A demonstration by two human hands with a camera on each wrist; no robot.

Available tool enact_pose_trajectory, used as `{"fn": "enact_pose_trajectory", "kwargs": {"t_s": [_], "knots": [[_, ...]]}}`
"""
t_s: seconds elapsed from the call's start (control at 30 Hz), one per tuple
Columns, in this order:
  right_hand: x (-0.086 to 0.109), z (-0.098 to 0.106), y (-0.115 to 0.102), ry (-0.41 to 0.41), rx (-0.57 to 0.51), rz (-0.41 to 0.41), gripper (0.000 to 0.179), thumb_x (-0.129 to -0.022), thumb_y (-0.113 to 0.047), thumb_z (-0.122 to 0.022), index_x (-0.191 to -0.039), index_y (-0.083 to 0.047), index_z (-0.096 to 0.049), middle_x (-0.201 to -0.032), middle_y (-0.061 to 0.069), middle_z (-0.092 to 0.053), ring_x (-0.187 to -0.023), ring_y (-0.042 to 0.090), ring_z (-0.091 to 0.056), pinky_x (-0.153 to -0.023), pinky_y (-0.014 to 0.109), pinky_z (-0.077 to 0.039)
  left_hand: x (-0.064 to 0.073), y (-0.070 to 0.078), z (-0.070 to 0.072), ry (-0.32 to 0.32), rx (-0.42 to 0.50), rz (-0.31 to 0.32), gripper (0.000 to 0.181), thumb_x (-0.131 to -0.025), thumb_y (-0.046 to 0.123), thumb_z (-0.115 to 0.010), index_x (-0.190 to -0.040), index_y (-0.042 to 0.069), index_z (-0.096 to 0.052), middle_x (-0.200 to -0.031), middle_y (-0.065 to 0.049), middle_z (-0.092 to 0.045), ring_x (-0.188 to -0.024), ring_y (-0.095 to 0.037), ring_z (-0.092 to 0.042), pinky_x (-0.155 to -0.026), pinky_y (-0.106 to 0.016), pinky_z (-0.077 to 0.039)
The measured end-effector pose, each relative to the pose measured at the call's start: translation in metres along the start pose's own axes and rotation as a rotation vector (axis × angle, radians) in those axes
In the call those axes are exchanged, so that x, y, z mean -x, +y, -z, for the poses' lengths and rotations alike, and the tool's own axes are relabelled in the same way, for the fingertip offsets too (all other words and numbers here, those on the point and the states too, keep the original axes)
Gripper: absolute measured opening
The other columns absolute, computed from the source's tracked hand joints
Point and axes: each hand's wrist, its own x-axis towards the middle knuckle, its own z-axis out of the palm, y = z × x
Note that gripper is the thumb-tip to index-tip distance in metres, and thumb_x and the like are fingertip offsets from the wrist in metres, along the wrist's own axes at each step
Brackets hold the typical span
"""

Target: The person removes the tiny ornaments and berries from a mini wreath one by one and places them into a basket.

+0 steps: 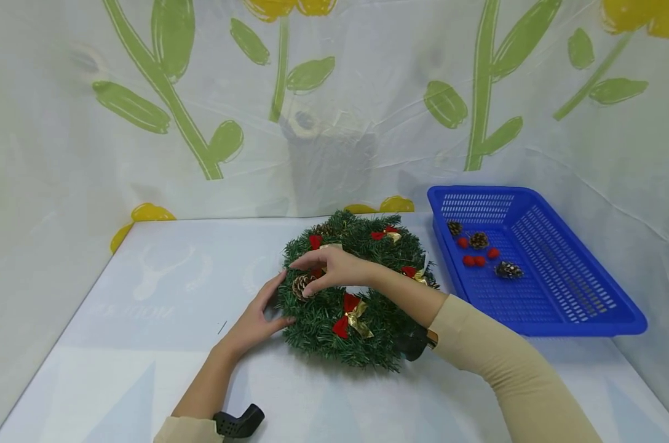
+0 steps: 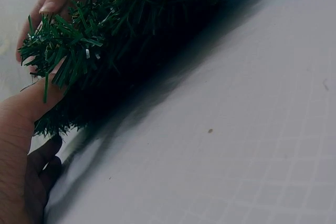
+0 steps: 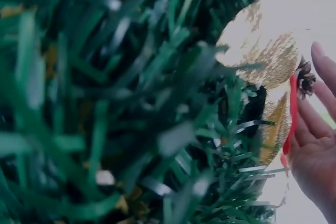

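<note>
A green wreath [image 1: 326, 329] lies flat on the table. It bears red-and-gold bows [image 1: 348, 317] and a pine cone [image 1: 301, 287] at its left. My left hand [image 1: 249, 326] grips the wreath's left edge, thumb toward the front; the left wrist view shows its thumb [image 2: 44, 95] against the needles. Over the wreath's left part reaches my right hand [image 1: 334, 269], its thumb beside the pine cone and its fingers gently bent apart from the thumb. In the right wrist view this hand [image 3: 315, 156] appears past a gold bow [image 3: 262, 40]; whether it touches the cone is unclear.
A blue basket [image 1: 583, 258] stands at the right, with several red balls [image 1: 474, 261] and pine cones [image 1: 478, 240] inside. A flower-print curtain [image 1: 340, 147] hangs behind the white table [image 1: 163, 344]. A thin dark strand [image 1: 222, 327] lies left of the wreath.
</note>
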Motion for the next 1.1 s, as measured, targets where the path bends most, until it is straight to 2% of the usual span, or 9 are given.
{"fn": "enact_pose_trajectory", "kwargs": {"t_s": [0.2,0.37,0.53,0.73,0.97,1.1], "knots": [[-0.003,-0.002,0.002,-0.022,0.018,-0.029,0.06,-0.079,-0.017,-0.077,-0.133,-0.005,-0.054,-0.135,0.008,-0.054,-0.124,0.018,-0.052,-0.098,0.027,-0.046,-0.001,-0.011,0.001,0.004,-0.015,-0.011,0.09,-0.083,0.014,-0.072,-0.153,0.023,-0.016,-0.157,-0.009,-0.017,-0.143,-0.036,-0.015,-0.112,-0.059,-0.019],[-0.002,-0.005,0.002,-0.039,0.131,-0.026,0.06,-0.077,-0.021,-0.079,-0.131,-0.009,-0.056,-0.135,0.006,-0.054,-0.124,0.018,-0.05,-0.099,0.027,-0.046,-0.001,-0.013,0.0,0.013,-0.015,-0.039,0.089,-0.083,0.018,-0.072,-0.153,0.024,-0.018,-0.156,-0.009,-0.019,-0.142,-0.037,-0.016,-0.11,-0.061,-0.02],[-0.004,-0.007,0.002,-0.059,0.208,-0.022,0.06,-0.076,-0.02,-0.079,-0.131,-0.011,-0.057,-0.134,0.005,-0.056,-0.123,0.018,-0.051,-0.097,0.028,-0.047,0.0,-0.012,0.0,0.015,-0.03,-0.039,0.089,-0.083,0.018,-0.072,-0.153,0.024,-0.017,-0.156,-0.01,-0.019,-0.142,-0.037,-0.017,-0.11,-0.061,-0.021],[-0.003,-0.005,0.003,-0.049,0.218,-0.034,0.058,-0.076,-0.022,-0.079,-0.13,-0.013,-0.058,-0.132,0.003,-0.058,-0.121,0.016,-0.052,-0.095,0.027,-0.048,0.0,-0.014,-0.001,0.011,-0.026,-0.038,0.088,-0.084,0.019,-0.072,-0.153,0.026,-0.017,-0.156,-0.009,-0.019,-0.142,-0.038,-0.016,-0.11,-0.062,-0.021],[0.0,-0.002,0.001,-0.022,0.168,-0.036,0.057,-0.075,-0.022,-0.08,-0.128,-0.012,-0.06,-0.128,0.003,-0.06,-0.115,0.014,-0.056,-0.09,0.022,-0.049,0.0,-0.014,-0.001,0.01,-0.019,-0.013,0.087,-0.084,0.02,-0.071,-0.152,0.028,-0.017,-0.156,-0.008,-0.019,-0.142,-0.038,-0.016,-0.109,-0.063,-0.02],[0.0,-0.001,-0.001,-0.012,0.151,-0.03,0.056,-0.076,-0.022,-0.079,-0.128,-0.012,-0.06,-0.126,0.002,-0.061,-0.111,0.012,-0.057,-0.086,0.023,-0.051,0.0,-0.012,0.001,0.012,-0.017,-0.007,0.087,-0.084,0.02,-0.071,-0.152,0.027,-0.018,-0.156,-0.008,-0.02,-0.142,-0.037,-0.017,-0.109,-0.063,-0.023]]}}
